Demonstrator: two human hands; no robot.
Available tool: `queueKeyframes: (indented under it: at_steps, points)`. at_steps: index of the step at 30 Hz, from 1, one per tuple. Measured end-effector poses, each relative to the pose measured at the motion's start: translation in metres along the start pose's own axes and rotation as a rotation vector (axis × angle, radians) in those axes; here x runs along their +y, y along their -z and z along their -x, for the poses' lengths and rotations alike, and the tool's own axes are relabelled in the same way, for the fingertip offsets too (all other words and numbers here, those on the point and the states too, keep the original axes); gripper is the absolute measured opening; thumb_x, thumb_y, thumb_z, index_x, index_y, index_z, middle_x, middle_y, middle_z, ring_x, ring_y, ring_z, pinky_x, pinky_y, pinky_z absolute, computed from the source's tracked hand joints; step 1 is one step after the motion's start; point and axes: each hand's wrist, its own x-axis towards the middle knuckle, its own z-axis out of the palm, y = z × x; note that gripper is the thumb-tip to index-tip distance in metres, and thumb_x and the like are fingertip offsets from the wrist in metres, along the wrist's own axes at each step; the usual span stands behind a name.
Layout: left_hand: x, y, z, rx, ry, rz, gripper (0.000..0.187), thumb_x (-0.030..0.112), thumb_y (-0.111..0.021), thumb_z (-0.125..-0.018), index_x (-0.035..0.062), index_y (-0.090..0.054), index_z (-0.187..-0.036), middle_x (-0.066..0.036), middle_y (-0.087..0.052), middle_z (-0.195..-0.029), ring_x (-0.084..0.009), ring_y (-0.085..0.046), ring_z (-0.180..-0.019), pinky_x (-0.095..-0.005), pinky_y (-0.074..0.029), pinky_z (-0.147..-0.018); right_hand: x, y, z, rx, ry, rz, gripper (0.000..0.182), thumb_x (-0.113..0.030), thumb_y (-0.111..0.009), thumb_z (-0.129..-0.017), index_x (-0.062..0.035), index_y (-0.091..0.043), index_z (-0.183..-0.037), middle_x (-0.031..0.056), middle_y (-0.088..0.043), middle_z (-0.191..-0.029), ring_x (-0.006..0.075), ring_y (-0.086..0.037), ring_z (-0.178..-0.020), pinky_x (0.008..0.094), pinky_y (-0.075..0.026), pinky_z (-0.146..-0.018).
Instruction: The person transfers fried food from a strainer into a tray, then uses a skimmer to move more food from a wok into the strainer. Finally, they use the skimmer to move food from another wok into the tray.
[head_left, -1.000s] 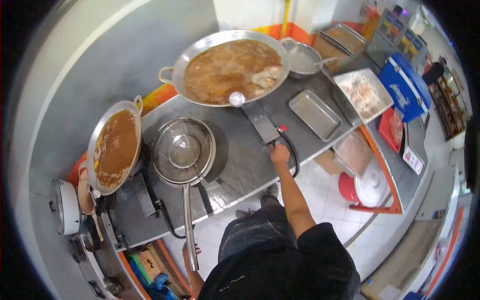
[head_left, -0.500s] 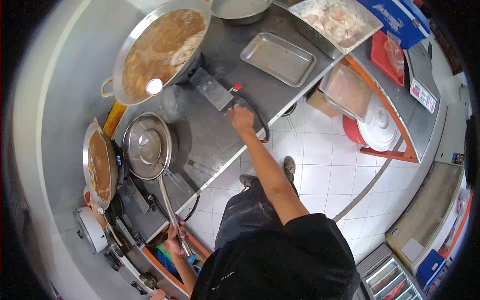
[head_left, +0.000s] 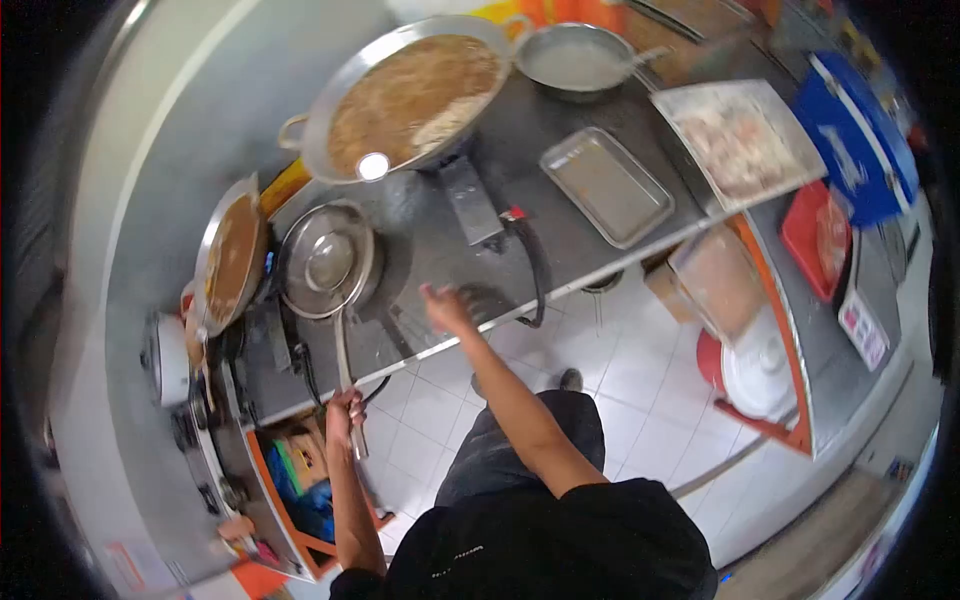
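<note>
My left hand (head_left: 345, 412) is closed around the long metal handle of a round strainer (head_left: 330, 262). The strainer's bowl lies over a metal pan on the dark counter. My right hand (head_left: 446, 308) hovers near the counter's front edge, slightly blurred, its fingers apart and nothing in them. To its right are a gas burner's metal plate (head_left: 470, 203), a small red valve (head_left: 514, 214) and a black hose (head_left: 535, 262).
A large wok (head_left: 312, 130) of bubbling brown oil with pale pieces stands at the back. Another oil pan (head_left: 228, 262) is at the left. An oblong tray (head_left: 610, 190), a pan of pale liquid (head_left: 575, 62) and a container of floured pieces (head_left: 745, 140) sit further right.
My right hand has left the burner valve and come left, towards the strainer's handle. My left hand keeps its hold on the handle. The head view has shifted.
</note>
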Motion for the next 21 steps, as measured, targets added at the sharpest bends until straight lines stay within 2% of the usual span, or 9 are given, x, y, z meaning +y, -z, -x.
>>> queueKeyframes:
  at_steps: [3, 5, 9, 11, 15, 17, 19, 20, 21]
  points:
    - [0.001, -0.016, 0.013, 0.055, -0.051, -0.073, 0.016, 0.003, -0.047, -0.087, 0.0075, -0.043, -0.102, -0.001, -0.043, -0.067, -0.0059, -0.036, -0.046, -0.0198, -0.026, -0.037, -0.001, -0.087, 0.008, -0.4, -0.205, -0.247, 0.073, -0.063, -0.054, -0.082, 0.0047, -0.055, -0.108, 0.0137, -0.065, -0.082, 0.0273, -0.066, -0.076, 0.0398, -0.056, -0.062]
    - [0.0, -0.018, 0.022, 0.058, -0.079, -0.05, 0.017, 0.002, -0.048, -0.086, 0.0079, -0.043, -0.101, -0.001, -0.043, -0.067, -0.0062, -0.036, -0.046, -0.0205, -0.026, -0.037, -0.021, -0.11, 0.031, -0.722, -0.279, -0.607, 0.065, -0.049, -0.064, -0.083, 0.0007, -0.047, -0.121, 0.0109, -0.063, -0.083, 0.0253, -0.064, -0.066, 0.0399, -0.054, -0.054]
    - [0.001, -0.004, 0.039, 0.172, -0.132, -0.209, 0.025, 0.003, -0.052, -0.086, 0.0043, -0.042, -0.109, -0.001, -0.043, -0.066, -0.0069, -0.038, -0.045, -0.0225, -0.029, -0.036, 0.004, -0.143, -0.035, -0.899, -0.087, -0.595, 0.053, -0.029, -0.067, -0.083, -0.0019, -0.048, -0.124, 0.0085, -0.06, -0.078, 0.0204, -0.058, -0.059, 0.0363, -0.051, -0.051]
    - [-0.001, 0.011, 0.047, 0.179, -0.251, -0.387, 0.024, 0.003, -0.053, -0.088, 0.0061, -0.042, -0.109, -0.001, -0.043, -0.065, -0.0074, -0.038, -0.044, -0.0228, -0.031, -0.035, -0.017, -0.111, -0.027, -0.631, 0.072, -0.268, 0.042, -0.011, -0.061, -0.083, -0.0061, -0.051, -0.123, 0.0049, -0.057, -0.074, 0.0157, -0.052, -0.055, 0.034, -0.048, -0.048]
    - [0.013, 0.03, 0.071, 0.305, -0.373, -0.567, 0.051, 0.002, -0.054, -0.085, -0.0003, -0.037, -0.134, -0.003, -0.047, -0.064, -0.0098, -0.043, -0.044, -0.0267, -0.035, -0.034, -0.018, -0.067, -0.042, 0.138, 0.78, 0.514, 0.046, -0.003, -0.054, -0.078, -0.0163, -0.056, -0.122, 0.0188, -0.064, -0.08, 0.034, -0.063, -0.073, 0.043, -0.051, -0.066]
    - [0.028, 0.032, 0.082, 0.366, -0.384, -0.705, 0.052, 0.001, -0.057, -0.083, -0.0031, -0.041, -0.133, -0.01, -0.058, -0.074, -0.0154, -0.054, -0.054, -0.029, -0.045, -0.045, -0.039, -0.056, -0.015, 0.178, 0.712, 0.65, 0.046, -0.004, -0.054, -0.077, -0.016, -0.057, -0.121, 0.0216, -0.064, -0.083, 0.0374, -0.062, -0.08, 0.0444, -0.05, -0.072]
    - [0.026, 0.056, 0.072, 0.406, -0.818, -1.031, 0.048, -0.001, -0.059, -0.08, -0.0066, -0.047, -0.126, -0.019, -0.064, -0.089, -0.02, -0.062, -0.071, -0.03, -0.05, -0.064, -0.039, -0.049, 0.009, 0.222, 0.623, 0.781, 0.045, -0.005, -0.055, -0.076, -0.0157, -0.058, -0.12, 0.0244, -0.063, -0.086, 0.0407, -0.061, -0.088, 0.0458, -0.048, -0.077]
    - [0.031, 0.062, 0.069, 0.392, -0.615, -0.863, 0.045, -0.002, -0.06, -0.078, -0.0089, -0.05, -0.121, -0.024, -0.064, -0.099, -0.0216, -0.063, -0.085, -0.0297, -0.048, -0.076, -0.036, -0.045, 0.017, 0.149, 0.622, 0.775, 0.045, -0.005, -0.055, -0.076, -0.0163, -0.059, -0.12, 0.0244, -0.063, -0.087, 0.0396, -0.061, -0.089, 0.0459, -0.048, -0.077]
    - [0.043, 0.056, 0.077, 0.404, -0.754, -0.911, 0.046, -0.003, -0.06, -0.077, -0.0079, -0.05, -0.122, -0.02, -0.065, -0.09, -0.0191, -0.062, -0.078, -0.0294, -0.048, -0.071, -0.032, -0.043, 0.023, 0.082, 0.625, 0.769, 0.045, -0.005, -0.055, -0.077, -0.0168, -0.059, -0.119, 0.0244, -0.063, -0.088, 0.0385, -0.062, -0.09, 0.046, -0.048, -0.078]
